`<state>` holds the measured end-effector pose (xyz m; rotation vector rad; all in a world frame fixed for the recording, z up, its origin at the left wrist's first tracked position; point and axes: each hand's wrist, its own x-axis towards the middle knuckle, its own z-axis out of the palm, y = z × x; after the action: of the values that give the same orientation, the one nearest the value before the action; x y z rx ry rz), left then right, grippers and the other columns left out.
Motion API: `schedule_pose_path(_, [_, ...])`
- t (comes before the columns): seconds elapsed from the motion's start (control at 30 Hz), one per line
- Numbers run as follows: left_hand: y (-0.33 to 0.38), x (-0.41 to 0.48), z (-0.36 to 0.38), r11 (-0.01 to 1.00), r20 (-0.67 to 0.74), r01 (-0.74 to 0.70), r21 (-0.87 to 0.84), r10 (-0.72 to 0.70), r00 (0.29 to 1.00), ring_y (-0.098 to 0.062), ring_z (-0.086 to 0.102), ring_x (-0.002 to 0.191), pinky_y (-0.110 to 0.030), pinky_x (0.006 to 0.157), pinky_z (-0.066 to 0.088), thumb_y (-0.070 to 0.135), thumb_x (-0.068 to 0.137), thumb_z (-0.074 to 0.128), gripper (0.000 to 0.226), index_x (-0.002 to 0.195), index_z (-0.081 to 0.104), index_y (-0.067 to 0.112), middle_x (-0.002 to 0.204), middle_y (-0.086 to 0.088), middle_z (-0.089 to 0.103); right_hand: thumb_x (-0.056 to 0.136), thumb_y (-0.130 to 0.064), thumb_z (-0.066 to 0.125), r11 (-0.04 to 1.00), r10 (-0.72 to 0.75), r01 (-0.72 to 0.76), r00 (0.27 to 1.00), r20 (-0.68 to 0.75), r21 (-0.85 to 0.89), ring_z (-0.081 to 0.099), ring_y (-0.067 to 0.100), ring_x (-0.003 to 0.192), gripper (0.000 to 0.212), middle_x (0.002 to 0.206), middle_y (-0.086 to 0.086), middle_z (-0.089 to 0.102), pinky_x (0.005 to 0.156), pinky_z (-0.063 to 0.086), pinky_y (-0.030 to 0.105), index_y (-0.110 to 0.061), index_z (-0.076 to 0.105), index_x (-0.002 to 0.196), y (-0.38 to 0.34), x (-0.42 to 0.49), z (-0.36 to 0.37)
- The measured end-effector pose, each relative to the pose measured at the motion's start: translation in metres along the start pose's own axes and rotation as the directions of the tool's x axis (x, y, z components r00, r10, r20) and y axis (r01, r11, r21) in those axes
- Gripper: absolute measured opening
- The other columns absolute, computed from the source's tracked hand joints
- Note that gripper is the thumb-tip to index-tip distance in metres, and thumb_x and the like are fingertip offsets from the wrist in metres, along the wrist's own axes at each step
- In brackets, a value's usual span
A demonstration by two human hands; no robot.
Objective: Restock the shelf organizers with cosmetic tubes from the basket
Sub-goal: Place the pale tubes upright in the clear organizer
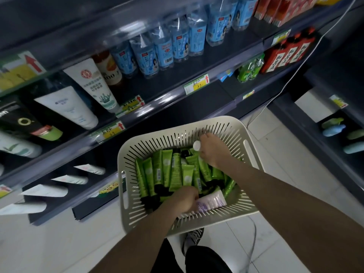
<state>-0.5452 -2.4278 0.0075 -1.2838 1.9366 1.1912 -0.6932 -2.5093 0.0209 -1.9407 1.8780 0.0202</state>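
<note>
1. The green tubes (177, 170) lie heaped in the cream basket (250, 152), most with their black caps toward us; a pale lilac tube (210, 202) sits at the near edge of the heap.
2. Our left hand (184, 200) is down in the near part of the basket, its grip curled around the end of the lilac tube. How firmly it holds we cannot tell, since the fingers are hidden under the hand.
3. Our right hand (211, 149) is at the far side of the pile, its grip closed on a tube with a white cap (196, 145) that sticks out past the knuckles. The body of that tube is covered, so we cannot tell its colour.
4. To do this pick well, we judge it best to take each tube by its body and not by the cap, and to lift straight up so the neighbours do not drag along or slide out over the rim.
5. We should draw one hand out at a time; the basket seems to have nothing steadying it but our arms inside, and a double pull could tip it.
6. The shelf (197, 95) stands to the left and ahead, with larger white tubes (69, 107) leaning in dark organizers (84, 211). The lowest row looks thinly filled, so we judge that it needs stock.
7. The picture is blurred at the left, so slot labels there cannot be read.
</note>
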Motion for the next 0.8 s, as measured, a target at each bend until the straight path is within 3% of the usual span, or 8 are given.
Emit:
schedule_pose_path(0.1, [-0.005, -0.013, -0.017, 0.997, -0.061, -0.015, -0.073, 0.011, 0.998, -0.027, 0.059, 0.082, -0.026, 0.06, 0.036, 0.013, 0.09, 0.056, 0.011, 0.085, 0.059, 0.003, 0.088, -0.016, 0.061, 0.079, -0.011, 0.058, 0.995, -0.011, 0.016, 0.998, -0.059, 0.097, 0.053, 0.03, 0.112, 0.045, 0.129, 0.008, 0.05, 0.09, 0.05, 0.041, -0.015, 0.048, 0.124, -0.003, -0.005, -0.024])
schedule_pose_path(0.17, [-0.01, -0.023, -0.033, 0.99, -0.124, -0.028, -0.141, 0.01, 0.992, -0.017, 0.048, 0.065, -0.026, 0.051, 0.03, 0.019, 0.086, 0.063, 0.025, 0.068, 0.046, 0.014, 0.07, -0.007, 0.052, 0.079, -0.014, 0.057, 0.99, 0.007, 0.004, 0.997, -0.074, 0.141, 0.056, 0.029, 0.108, 0.044, 0.128, 0.006, 0.052, 0.085, 0.051, 0.04, -0.021, 0.049, 0.122, -0.009, -0.009, -0.042])
schedule_pose_path(0.23, [-0.017, -0.035, -0.05, 0.972, -0.186, -0.075, -0.224, 0.033, 0.982, -0.013, 0.044, 0.061, -0.025, 0.052, 0.028, 0.025, 0.084, 0.065, 0.029, 0.067, 0.044, 0.016, 0.067, -0.001, 0.046, 0.081, -0.019, 0.058, 0.984, 0.075, -0.061, 0.994, -0.075, 0.167, 0.058, 0.031, 0.101, 0.033, 0.114, 0.01, 0.059, 0.077, 0.048, 0.034, -0.014, 0.051, 0.113, -0.018, -0.013, -0.064])
schedule_pose_path(0.4, [-0.025, -0.082, -0.1, 0.841, -0.337, -0.208, -0.499, 0.032, 0.941, -0.008, 0.058, 0.066, -0.019, 0.059, 0.044, 0.016, 0.081, 0.066, 0.011, 0.074, 0.058, 0.016, 0.072, 0.006, 0.061, 0.08, -0.023, 0.066, 0.921, 0.173, -0.127, 0.981, -0.093, 0.369, 0.056, 0.027, 0.084, 0.026, 0.086, 0.006, 0.057, 0.063, 0.036, 0.029, -0.008, 0.053, 0.098, -0.037, -0.021, -0.117])
schedule_pose_path(0.5, [-0.023, -0.114, -0.14, 0.765, -0.443, -0.322, -0.557, 0.054, 0.895, -0.01, 0.067, 0.083, -0.031, 0.077, 0.055, 0.023, 0.076, 0.071, 0.019, 0.093, 0.066, 0.017, 0.09, 0.005, 0.07, 0.08, -0.028, 0.065, 0.824, 0.217, -0.124, 0.97, -0.107, 0.553, 0.062, 0.026, 0.078, 0.021, 0.088, 0.006, 0.061, 0.061, 0.045, 0.032, -0.012, 0.057, 0.093, -0.045, -0.023, -0.148])
schedule_pose_path(0.57, [-0.017, -0.137, -0.17, 0.743, -0.52, -0.387, -0.546, 0.062, 0.852, -0.013, 0.067, 0.094, -0.035, 0.085, 0.055, 0.022, 0.078, 0.073, 0.029, 0.105, 0.064, 0.015, 0.102, 0.001, 0.07, 0.084, -0.026, 0.064, 0.678, 0.253, -0.124, 0.965, -0.071, 0.725, 0.065, 0.025, 0.065, 0.021, 0.08, 0.009, 0.061, 0.055, 0.055, 0.034, -0.007, 0.061, 0.094, -0.052, -0.026, -0.173])
schedule_pose_path(0.63, [-0.012, -0.158, -0.198, 0.692, -0.602, -0.465, -0.552, 0.055, 0.797, -0.014, 0.066, 0.097, -0.033, 0.084, 0.056, 0.015, 0.081, 0.072, 0.034, 0.112, 0.059, 0.011, 0.107, -0.002, 0.069, 0.087, -0.024, 0.064, 0.549, 0.261, -0.12, 0.965, -0.033, 0.827, 0.062, 0.021, 0.057, 0.022, 0.071, 0.009, 0.06, 0.052, 0.055, 0.029, -0.004, 0.061, 0.093, -0.063, -0.027, -0.2])
schedule_pose_path(0.8, [0.001, -0.21, -0.266, 0.623, -0.794, -0.631, -0.461, 0.028, 0.608, -0.01, 0.066, 0.091, -0.027, 0.072, 0.057, 0.006, 0.081, 0.071, 0.034, 0.107, 0.053, 0.021, 0.103, 0.001, 0.067, 0.087, -0.028, 0.062, 0.409, 0.22, -0.056, 0.975, -0.04, 0.911, 0.055, 0.014, 0.053, 0.018, 0.066, 0.006, 0.059, 0.049, 0.045, 0.024, -0.01, 0.061, 0.085, -0.086, -0.022, -0.253])
